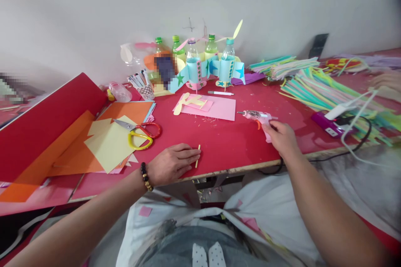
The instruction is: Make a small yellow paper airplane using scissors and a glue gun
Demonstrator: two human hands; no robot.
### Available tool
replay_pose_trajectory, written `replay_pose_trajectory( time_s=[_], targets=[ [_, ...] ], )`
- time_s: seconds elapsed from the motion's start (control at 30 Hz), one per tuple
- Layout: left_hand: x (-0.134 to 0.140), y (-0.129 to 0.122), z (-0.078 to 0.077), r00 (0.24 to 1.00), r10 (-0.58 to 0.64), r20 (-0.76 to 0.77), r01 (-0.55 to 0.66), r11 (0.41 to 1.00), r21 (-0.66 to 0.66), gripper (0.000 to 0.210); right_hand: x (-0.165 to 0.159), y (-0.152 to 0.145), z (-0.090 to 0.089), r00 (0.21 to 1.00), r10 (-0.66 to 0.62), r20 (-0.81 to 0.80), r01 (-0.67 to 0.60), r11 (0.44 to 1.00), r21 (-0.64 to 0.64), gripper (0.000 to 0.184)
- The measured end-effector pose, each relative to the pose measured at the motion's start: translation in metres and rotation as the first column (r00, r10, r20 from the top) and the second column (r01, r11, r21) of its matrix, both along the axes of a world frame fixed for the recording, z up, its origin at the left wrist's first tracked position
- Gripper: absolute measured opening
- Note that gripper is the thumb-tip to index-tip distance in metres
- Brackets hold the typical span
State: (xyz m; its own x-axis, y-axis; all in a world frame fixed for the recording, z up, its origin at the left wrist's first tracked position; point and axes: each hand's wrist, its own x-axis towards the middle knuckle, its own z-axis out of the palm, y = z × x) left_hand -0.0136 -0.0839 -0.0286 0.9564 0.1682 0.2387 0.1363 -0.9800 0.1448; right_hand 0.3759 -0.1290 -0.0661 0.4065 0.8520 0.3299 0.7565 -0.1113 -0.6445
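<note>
My left hand (175, 162), with a beaded bracelet at its wrist, is palm down near the table's front edge. Its fingers are together, and the tips hold a short pale yellow paper strip (197, 157) against the red table top. My right hand (284, 138) is closed around the handle of a pink hot glue gun (257, 116), whose metal nozzle points left. Left of the nozzle lies a pink paper sheet (221, 109). On that sheet rest pale yellow propeller-shaped paper pieces (185, 103). A white pen (221, 93) is just behind the sheet.
Scissors (138, 132) lie on orange and yellow paper at left, beside a red board (53, 125). Bottle rockets (196, 70) and a pen cup (145, 91) stand at the back. Paper strips (316, 87) and a purple power strip (328, 126) with cables are at right, near another person's hand (387, 81).
</note>
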Motion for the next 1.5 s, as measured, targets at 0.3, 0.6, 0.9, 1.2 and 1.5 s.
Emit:
replay_pose_trajectory(
  time_s=[0.3, 0.6, 0.9, 1.2, 1.5],
  targets=[
    [0.001, -0.001, 0.002, 0.998, 0.021, -0.056, -0.021, 1.0, 0.004, 0.04, -0.001, -0.001, 0.004, 1.0, -0.008, 0.016, 0.008, 0.999, -0.032, 0.034],
    [-0.001, 0.001, 0.002, 0.994, 0.068, -0.08, -0.071, 0.997, -0.042, 0.04, -0.001, -0.001, 0.003, 1.0, -0.017, 0.022, 0.017, 1.0, -0.016, 0.038],
    [0.0, 0.001, 0.001, 0.998, 0.049, -0.05, -0.052, 0.997, -0.056, 0.04, 0.0, 0.0, 0.003, 0.999, -0.014, 0.045, 0.016, 0.999, -0.046, 0.036],
    [0.001, 0.0, 0.003, 0.998, 0.05, -0.029, -0.052, 0.997, -0.063, 0.039, 0.001, 0.001, 0.0, 0.997, -0.023, 0.07, 0.025, 0.999, -0.036, 0.038],
    [0.0, 0.0, 0.001, 0.999, 0.042, -0.001, -0.042, 0.998, -0.047, 0.037, 0.01, 0.011, 0.01, 0.978, -0.087, 0.191, 0.114, 0.984, -0.135, 0.035]
  ],
)
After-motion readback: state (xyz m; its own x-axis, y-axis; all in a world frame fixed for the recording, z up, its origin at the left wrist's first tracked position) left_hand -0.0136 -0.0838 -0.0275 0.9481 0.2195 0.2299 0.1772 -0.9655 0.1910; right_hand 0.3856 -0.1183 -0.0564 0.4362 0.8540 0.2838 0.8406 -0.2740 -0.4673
